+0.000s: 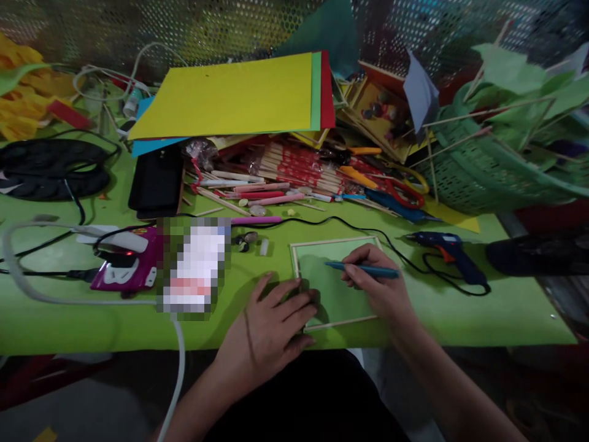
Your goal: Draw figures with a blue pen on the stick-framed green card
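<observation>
In front of me lies a square of green paper [329, 264] edged with thin wooden sticks [332, 242]. My left hand [271, 325] rests flat on the table with its fingers spread, the fingertips over the paper's left edge. A blue pen [372, 270] is gripped in my right hand [380, 282], which hovers over or rests on the paper's right part. The pen's tip points left, above the paper; whether it touches is unclear. My right hand covers the frame's right side.
A blue glue gun [448, 248] lies to the right with its black cord. Pixelated phone [196, 264] and purple power strip [133, 264] sit left. Behind are scissors [405, 190], bundled sticks [294, 166], coloured paper sheets [230, 95] and a green basket [497, 159].
</observation>
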Demonstrator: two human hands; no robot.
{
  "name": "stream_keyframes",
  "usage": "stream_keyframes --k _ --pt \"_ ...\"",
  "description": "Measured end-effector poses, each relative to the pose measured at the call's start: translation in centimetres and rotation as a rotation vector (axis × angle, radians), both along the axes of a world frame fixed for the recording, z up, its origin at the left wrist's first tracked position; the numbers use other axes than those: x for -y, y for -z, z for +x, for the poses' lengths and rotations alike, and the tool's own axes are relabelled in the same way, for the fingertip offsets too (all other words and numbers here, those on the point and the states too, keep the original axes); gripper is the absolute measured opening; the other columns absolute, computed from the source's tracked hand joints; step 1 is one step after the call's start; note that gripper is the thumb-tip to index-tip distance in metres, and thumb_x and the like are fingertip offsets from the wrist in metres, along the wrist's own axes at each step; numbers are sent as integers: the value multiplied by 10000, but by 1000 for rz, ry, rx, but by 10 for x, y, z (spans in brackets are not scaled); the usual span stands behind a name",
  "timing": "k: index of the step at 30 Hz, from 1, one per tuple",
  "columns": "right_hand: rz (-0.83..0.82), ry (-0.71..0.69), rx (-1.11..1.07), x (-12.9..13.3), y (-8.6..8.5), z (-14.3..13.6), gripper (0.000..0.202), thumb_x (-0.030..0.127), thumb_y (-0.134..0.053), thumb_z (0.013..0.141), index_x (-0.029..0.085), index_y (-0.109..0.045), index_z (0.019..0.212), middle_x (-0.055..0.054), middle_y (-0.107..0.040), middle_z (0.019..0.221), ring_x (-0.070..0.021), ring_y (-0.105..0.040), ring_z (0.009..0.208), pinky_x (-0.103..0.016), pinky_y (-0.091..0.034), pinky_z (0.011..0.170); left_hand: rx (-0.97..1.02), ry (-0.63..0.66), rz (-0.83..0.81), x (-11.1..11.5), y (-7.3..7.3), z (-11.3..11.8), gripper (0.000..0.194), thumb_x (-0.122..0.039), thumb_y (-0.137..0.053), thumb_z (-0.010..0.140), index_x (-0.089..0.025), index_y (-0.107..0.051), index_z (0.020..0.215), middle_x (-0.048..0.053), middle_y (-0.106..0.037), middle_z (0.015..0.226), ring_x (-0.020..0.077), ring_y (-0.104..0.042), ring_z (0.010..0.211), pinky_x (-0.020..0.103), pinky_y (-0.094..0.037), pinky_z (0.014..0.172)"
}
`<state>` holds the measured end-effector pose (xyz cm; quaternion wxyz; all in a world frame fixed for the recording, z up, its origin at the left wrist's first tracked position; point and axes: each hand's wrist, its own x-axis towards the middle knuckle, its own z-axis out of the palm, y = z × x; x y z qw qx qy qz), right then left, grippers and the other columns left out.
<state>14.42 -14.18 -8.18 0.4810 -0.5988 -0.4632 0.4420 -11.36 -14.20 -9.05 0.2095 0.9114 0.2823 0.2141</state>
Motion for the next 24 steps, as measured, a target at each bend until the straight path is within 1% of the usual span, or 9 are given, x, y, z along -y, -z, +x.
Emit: stream_keyframes --k 3,7,11,13,17,21,24 --pt "20 3 28 1 0 -3 174 305 -766 854 212 -624 895 9 -676 691 -132 -617 594 -233 -501 551 -21 7 23 0 -2 0 343 -430 -590 1011 -301 -626 1326 -75 -657 1430 207 -500 1393 433 -71 1285" --pt "43 -24 40 1 -1 -5 171 311 -745 883 215 -606 912 7 -676 717 -131 -618 617 -236 -499 572 -54 22 67 1 -5 2 375 -454 -556 1023 -298 -614 1359 -76 -621 1476 217 -456 1423 461 65 1293" --pt "38 -52 74 -1 -4 -7 188 335 -751 882 215 -607 895 14 -636 703 -131 -585 603 -241 -467 552 -89 73 70 2 -6 7 399 -478 -511 1041 -290 -594 1383 -69 -615 1483 195 -484 1380 457 111 1286" --pt "36 -58 96 -2 -5 -9 192 341 -751 880 215 -606 880 18 -619 688 -131 -567 589 -247 -450 539 -98 87 61 2 -6 9 396 -486 -494 1048 -290 -596 1376 -61 -612 1487 187 -495 1365 460 105 1285" --pt "49 -40 160 -3 -5 -12 183 332 -737 884 216 -601 845 21 -605 673 -127 -541 571 -254 -430 533 -102 90 44 2 -5 9 402 -496 -474 1055 -290 -593 1378 -44 -615 1485 187 -504 1362 490 36 1290" --pt "58 -26 206 -3 -5 -12 188 332 -735 878 215 -596 831 24 -595 655 -126 -531 562 -255 -421 525 -100 89 37 2 -4 8 407 -496 -474 1056 -293 -577 1393 -56 -605 1494 171 -489 1390 499 15 1298" --pt "57 -23 202 -3 -6 -13 205 350 -740 881 215 -594 831 23 -601 657 -126 -541 568 -255 -430 529 -110 94 49 2 -3 8 409 -499 -474 1055 -295 -576 1394 -56 -592 1506 168 -484 1397 499 -39 1303"
